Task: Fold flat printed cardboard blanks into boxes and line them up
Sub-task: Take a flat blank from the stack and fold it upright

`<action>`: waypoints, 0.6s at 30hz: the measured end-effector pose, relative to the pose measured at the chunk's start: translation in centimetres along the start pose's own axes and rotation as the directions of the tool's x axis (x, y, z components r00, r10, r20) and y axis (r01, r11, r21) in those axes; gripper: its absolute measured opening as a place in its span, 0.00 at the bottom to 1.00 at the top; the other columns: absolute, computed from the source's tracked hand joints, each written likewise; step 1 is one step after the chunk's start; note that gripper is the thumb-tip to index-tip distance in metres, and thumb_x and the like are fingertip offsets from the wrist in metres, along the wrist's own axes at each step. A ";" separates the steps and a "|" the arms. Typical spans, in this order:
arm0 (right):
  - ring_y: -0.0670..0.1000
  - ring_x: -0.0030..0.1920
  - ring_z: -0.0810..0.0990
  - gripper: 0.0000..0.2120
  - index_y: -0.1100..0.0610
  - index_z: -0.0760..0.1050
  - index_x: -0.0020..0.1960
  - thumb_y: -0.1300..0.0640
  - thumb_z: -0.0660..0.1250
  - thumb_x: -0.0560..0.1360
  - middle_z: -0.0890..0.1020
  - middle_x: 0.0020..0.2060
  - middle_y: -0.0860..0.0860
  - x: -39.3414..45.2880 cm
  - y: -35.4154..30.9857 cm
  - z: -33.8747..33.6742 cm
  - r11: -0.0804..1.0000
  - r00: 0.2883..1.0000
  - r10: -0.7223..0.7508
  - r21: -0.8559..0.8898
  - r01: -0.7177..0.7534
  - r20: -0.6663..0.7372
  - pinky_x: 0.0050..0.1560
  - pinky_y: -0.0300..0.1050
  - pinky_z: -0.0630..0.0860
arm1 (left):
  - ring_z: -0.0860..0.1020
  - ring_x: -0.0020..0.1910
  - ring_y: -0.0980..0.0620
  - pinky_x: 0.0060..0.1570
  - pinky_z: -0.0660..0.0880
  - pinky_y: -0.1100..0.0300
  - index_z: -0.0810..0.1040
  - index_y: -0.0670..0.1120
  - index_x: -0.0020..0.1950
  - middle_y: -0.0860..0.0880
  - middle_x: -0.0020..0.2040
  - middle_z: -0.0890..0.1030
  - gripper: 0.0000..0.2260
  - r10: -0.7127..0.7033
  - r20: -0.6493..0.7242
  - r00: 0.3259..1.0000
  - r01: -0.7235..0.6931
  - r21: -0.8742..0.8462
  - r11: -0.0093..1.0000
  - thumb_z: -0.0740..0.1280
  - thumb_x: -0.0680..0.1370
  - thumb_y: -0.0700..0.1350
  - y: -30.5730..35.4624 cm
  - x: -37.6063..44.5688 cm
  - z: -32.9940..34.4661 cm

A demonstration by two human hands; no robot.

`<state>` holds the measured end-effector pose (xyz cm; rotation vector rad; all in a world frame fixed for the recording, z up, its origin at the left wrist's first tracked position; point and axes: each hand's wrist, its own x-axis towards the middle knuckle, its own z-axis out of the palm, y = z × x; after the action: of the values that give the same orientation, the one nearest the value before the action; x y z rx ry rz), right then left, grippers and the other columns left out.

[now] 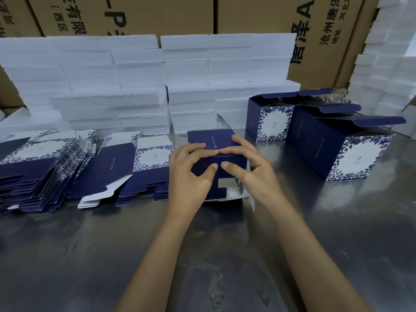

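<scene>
Brown shipping cartons (139, 14) with black printed lettering are filling the back wall, and in front of them I am looking at stacks of white foam blocks (126, 86) sitting along the far edge of the steel table (90, 255). From the head camera, I am seeing the half-folded box (216, 140) standing on the table at centre, its dark blue panels facing up and a pale flap sticking out near the table at its lower right. My left hand (191, 174) is pressing on the blue flaps with fingers and thumb curled down over them, and my right hand (249, 167) is doing the same from the other side, fingertips of both hands nearly meeting at the middle seam; both are gripping the box rather than lying open. To the left, flat blanks (45, 172) are lying in a fanned, overlapping pile, blue with white floral panels. To the right, finished boxes (337, 145) are standing side by side in a line, their top flaps open and their floral faces turned toward me, well apart from the box in my hands.
</scene>
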<state>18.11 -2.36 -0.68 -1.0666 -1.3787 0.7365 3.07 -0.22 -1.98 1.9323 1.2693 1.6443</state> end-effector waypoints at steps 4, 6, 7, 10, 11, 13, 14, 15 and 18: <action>0.43 0.67 0.75 0.11 0.57 0.85 0.52 0.69 0.74 0.74 0.78 0.67 0.49 0.1 0.0 0.2 0.998 0.997 -0.009 0.057 0.013 -0.075 0.69 0.40 0.72 | 0.71 0.64 0.59 0.64 0.69 0.59 0.84 0.57 0.47 0.61 0.55 0.81 0.11 -0.095 -0.004 0.995 0.093 -0.152 0.984 0.75 0.73 0.40 0.1 0.2 -0.5; 0.44 0.66 0.76 0.10 0.59 0.85 0.51 0.70 0.74 0.74 0.79 0.65 0.49 0.1 0.0 0.4 0.999 0.996 -0.017 0.041 0.021 -0.089 0.68 0.40 0.72 | 0.72 0.64 0.59 0.65 0.69 0.57 0.84 0.56 0.46 0.60 0.55 0.82 0.10 -0.086 -0.001 0.996 0.085 -0.142 0.986 0.75 0.74 0.39 0.4 0.2 -0.6; 0.43 0.66 0.76 0.10 0.59 0.85 0.51 0.70 0.74 0.74 0.79 0.65 0.49 0.1 0.1 0.4 0.999 0.996 -0.015 0.045 0.019 -0.087 0.67 0.41 0.72 | 0.71 0.64 0.58 0.65 0.69 0.56 0.84 0.56 0.46 0.59 0.55 0.82 0.10 -0.078 0.000 0.997 0.077 -0.131 0.988 0.74 0.74 0.39 0.5 0.1 -0.5; 0.42 0.68 0.75 0.10 0.55 0.85 0.51 0.67 0.74 0.74 0.78 0.67 0.47 0.2 0.2 0.0 0.997 0.998 0.020 0.078 -0.015 -0.051 0.69 0.45 0.72 | 0.71 0.65 0.58 0.65 0.69 0.54 0.84 0.54 0.48 0.59 0.56 0.82 0.09 -0.094 0.032 0.995 0.097 -0.139 0.986 0.74 0.75 0.39 0.6 0.2 -0.8; 0.43 0.69 0.74 0.10 0.54 0.85 0.51 0.67 0.75 0.74 0.78 0.67 0.46 0.2 0.3 -0.1 0.995 0.999 0.029 0.095 -0.025 -0.041 0.71 0.49 0.72 | 0.71 0.65 0.58 0.65 0.69 0.54 0.85 0.53 0.49 0.60 0.57 0.81 0.08 -0.101 0.053 0.993 0.108 -0.145 0.983 0.74 0.75 0.40 0.4 0.3 -1.0; 0.44 0.69 0.74 0.10 0.54 0.85 0.50 0.67 0.75 0.74 0.78 0.67 0.46 0.2 0.4 -0.2 0.993 0.999 0.029 0.119 -0.024 -0.043 0.71 0.52 0.72 | 0.72 0.66 0.58 0.65 0.69 0.53 0.85 0.53 0.50 0.60 0.57 0.82 0.08 -0.109 0.085 0.990 0.121 -0.151 0.981 0.74 0.75 0.40 0.3 0.6 -1.3; 0.44 0.69 0.75 0.10 0.54 0.85 0.50 0.67 0.75 0.74 0.78 0.67 0.47 0.2 0.4 -0.1 0.993 0.998 0.023 0.119 -0.017 -0.052 0.71 0.51 0.72 | 0.72 0.67 0.58 0.66 0.69 0.53 0.85 0.53 0.49 0.60 0.57 0.82 0.08 -0.110 0.087 0.990 0.122 -0.151 0.981 0.74 0.76 0.40 0.3 0.6 -1.3; 0.44 0.68 0.75 0.09 0.54 0.85 0.50 0.67 0.75 0.74 0.78 0.66 0.47 0.3 0.4 0.0 0.994 0.998 0.014 0.112 -0.007 -0.061 0.71 0.49 0.73 | 0.72 0.67 0.58 0.66 0.69 0.52 0.85 0.54 0.49 0.60 0.57 0.82 0.09 -0.110 0.084 0.990 0.122 -0.150 0.981 0.74 0.76 0.39 0.4 0.6 -1.3; 0.40 0.67 0.75 0.10 0.53 0.86 0.50 0.66 0.75 0.74 0.79 0.66 0.45 0.3 0.7 -0.2 0.995 0.998 0.005 0.104 0.001 -0.058 0.68 0.43 0.73 | 0.72 0.68 0.60 0.66 0.69 0.58 0.84 0.56 0.48 0.61 0.56 0.82 0.10 -0.115 0.110 0.987 0.132 -0.164 0.978 0.73 0.76 0.39 0.4 0.8 -1.7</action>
<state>18.50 -1.82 -1.20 -1.0005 -1.2761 0.7651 1.67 -0.32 -0.70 1.7731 1.1462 1.5221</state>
